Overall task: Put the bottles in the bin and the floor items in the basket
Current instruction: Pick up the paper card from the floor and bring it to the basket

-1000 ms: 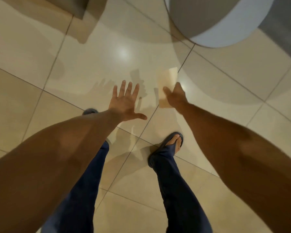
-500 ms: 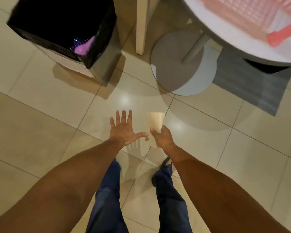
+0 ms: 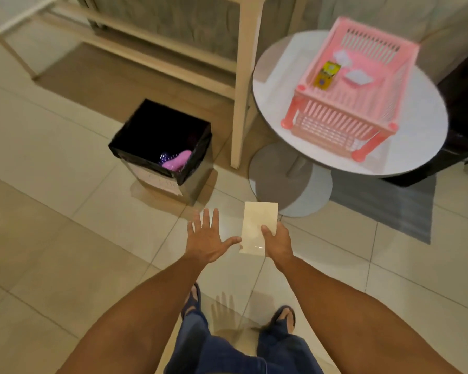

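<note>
The black-lined bin (image 3: 160,147), at ten o'clock, already holds a pink bottle (image 3: 176,161). The left hand (image 3: 208,240) is spread and empty. The right hand (image 3: 277,242) pinches a pale card (image 3: 257,225) (clear of the floor). The pink basket (image 3: 360,66) on the round worktop (image 3: 276,68), at two o'clock, holds a few items; this card probably goes there next.

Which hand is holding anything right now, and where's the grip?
Right hand pinches the pale card at its lower right edge, thumb on top. Left hand is spread, holding nothing.
</note>
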